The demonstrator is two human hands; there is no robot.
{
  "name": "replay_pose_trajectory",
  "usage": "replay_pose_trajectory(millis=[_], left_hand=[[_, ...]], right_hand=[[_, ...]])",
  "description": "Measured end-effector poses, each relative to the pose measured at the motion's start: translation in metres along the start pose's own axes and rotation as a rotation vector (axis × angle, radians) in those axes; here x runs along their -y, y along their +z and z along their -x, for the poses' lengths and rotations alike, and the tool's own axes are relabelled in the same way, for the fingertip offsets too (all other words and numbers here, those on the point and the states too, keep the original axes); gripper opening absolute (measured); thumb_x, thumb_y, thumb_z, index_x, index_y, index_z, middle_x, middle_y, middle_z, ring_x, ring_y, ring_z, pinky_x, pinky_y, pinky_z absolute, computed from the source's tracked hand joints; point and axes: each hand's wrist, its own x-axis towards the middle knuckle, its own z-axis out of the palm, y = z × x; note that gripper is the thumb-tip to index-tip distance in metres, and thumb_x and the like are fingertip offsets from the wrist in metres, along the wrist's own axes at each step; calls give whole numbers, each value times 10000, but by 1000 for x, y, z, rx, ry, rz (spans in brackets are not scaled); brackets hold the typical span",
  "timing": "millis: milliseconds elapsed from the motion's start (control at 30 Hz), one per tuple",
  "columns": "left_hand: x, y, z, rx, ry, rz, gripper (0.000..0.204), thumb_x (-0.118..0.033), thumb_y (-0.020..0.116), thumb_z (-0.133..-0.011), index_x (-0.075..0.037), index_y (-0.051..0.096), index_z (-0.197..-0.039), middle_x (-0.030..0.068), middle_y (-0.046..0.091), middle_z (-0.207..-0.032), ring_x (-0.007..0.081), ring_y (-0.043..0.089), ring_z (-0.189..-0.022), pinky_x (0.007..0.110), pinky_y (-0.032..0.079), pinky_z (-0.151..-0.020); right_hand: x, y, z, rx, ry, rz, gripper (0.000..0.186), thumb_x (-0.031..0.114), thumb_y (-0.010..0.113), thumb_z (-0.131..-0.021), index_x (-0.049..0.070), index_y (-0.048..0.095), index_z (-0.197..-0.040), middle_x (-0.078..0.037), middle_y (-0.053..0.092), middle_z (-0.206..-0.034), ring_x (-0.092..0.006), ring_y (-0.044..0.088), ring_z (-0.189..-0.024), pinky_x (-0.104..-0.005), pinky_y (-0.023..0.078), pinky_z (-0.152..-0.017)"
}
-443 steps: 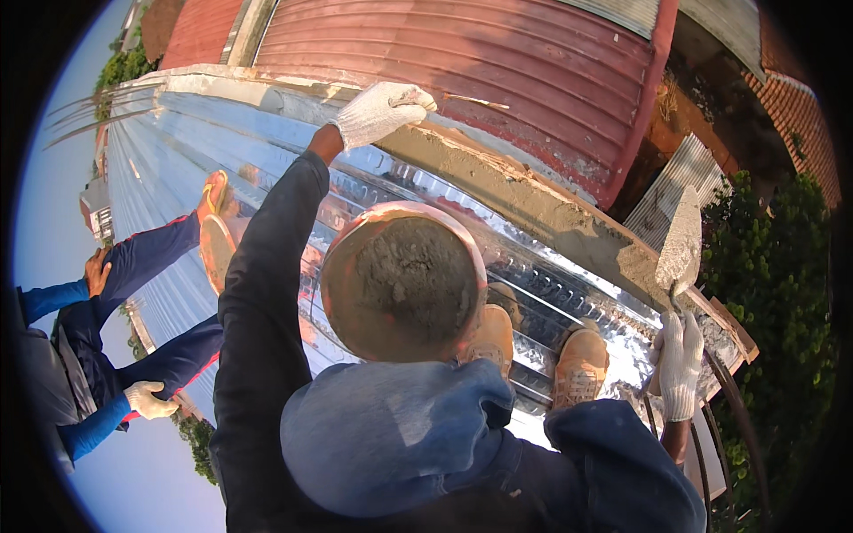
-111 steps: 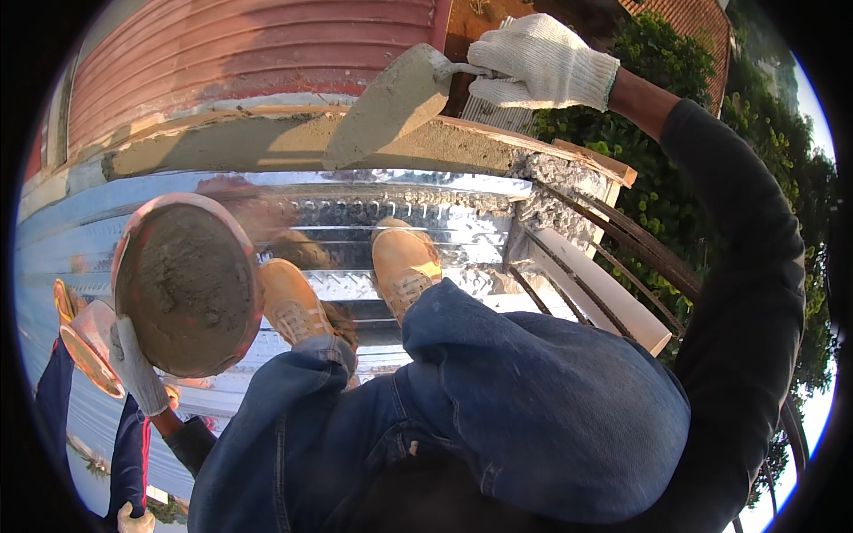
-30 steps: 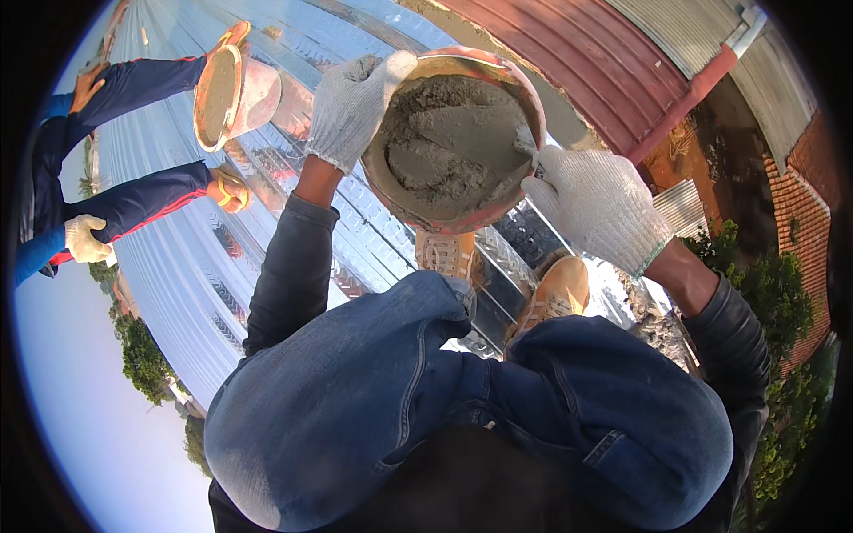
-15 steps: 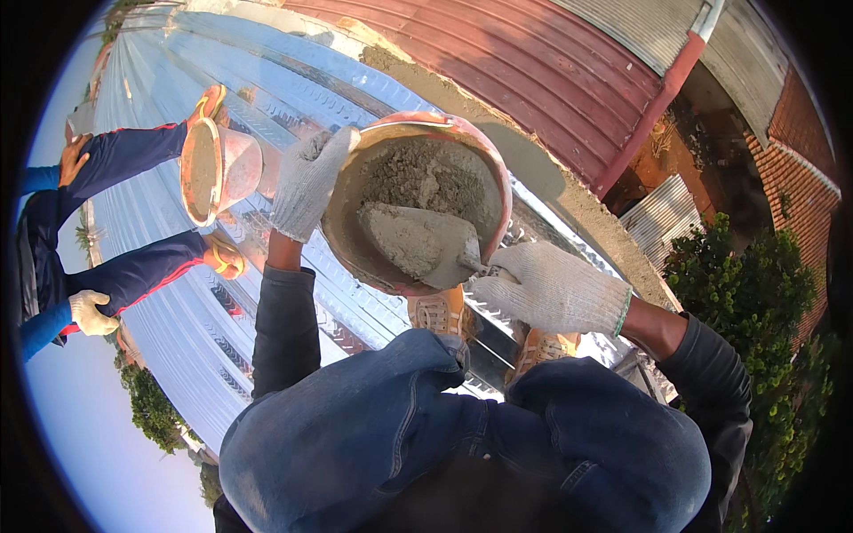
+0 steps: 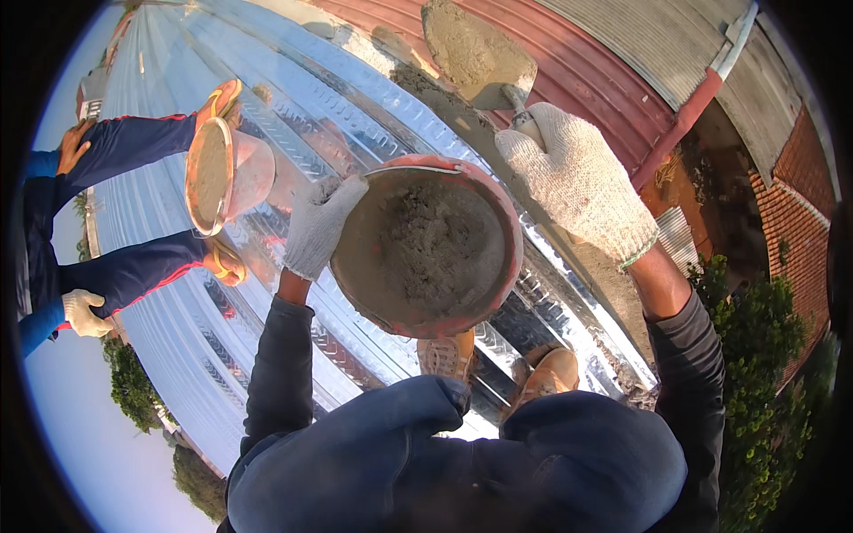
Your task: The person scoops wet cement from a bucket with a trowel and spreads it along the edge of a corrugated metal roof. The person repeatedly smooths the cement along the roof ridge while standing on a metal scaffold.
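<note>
My gloved left hand (image 5: 323, 224) grips the left rim of a reddish bucket (image 5: 508, 213), its fingers closed over the edge. Wet grey mortar (image 5: 435, 240) lies inside the bucket. Raised beyond the bucket at the right, my gloved right hand (image 5: 577, 178) is closed around the handle of a trowel (image 5: 484, 58). Mortar coats the trowel's blade, which is held over the mortar-covered wall top (image 5: 480, 129) beside the red roof. Part of the handle is hidden by the glove.
Shiny corrugated metal roofing (image 5: 267, 62) spreads to the left and under my shoes (image 5: 546, 377). A second bucket of mortar (image 5: 249, 173) stands there between a co-worker's legs (image 5: 133, 271). Past the wall lie a red metal roof (image 5: 604, 80), a drop and a leafy tree (image 5: 755, 338).
My right hand has lifted the loaded trowel out of the bucket and moved it up and away, over the wall. My left hand stays on the rim; the bucket appears slightly lower in view.
</note>
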Motion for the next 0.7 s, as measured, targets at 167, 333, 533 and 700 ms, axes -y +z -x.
replay_pose_trajectory(millis=[167,333,533,700], left_hand=[[11,4,2,-4,-26,39,253,-275,750,-1104,-26,788,-1079,-27,715,-964,54,620,-894,274,527,-764],[12,5,0,-58,0,21,329,-313,793,-1074,2,778,-979,-26,676,-830,50,572,-800,283,498,-696],[-8,13,-2,-7,-63,33,312,-299,804,-1072,-1,782,-981,-31,685,-834,40,568,-795,280,498,-689],[-9,12,4,-19,-44,58,321,-311,813,-1063,-7,771,-972,-36,679,-836,41,566,-791,279,491,-685]], right_hand=[[-14,82,-114,61,-36,321,403,333,651,-1079,-33,803,-1152,-276,813,-1011,-480,806,-962,-548,647,-863],[-27,120,-154,133,-108,466,372,277,635,-1040,-19,834,-1147,-304,816,-1083,-453,810,-1066,-543,653,-913],[-75,95,-222,89,-242,325,422,389,551,-1096,46,783,-1180,-220,819,-1130,-399,794,-1000,-521,602,-848],[-40,83,-232,457,-63,312,498,471,554,-1097,52,824,-1081,-196,814,-1045,-370,792,-963,-522,603,-862]])
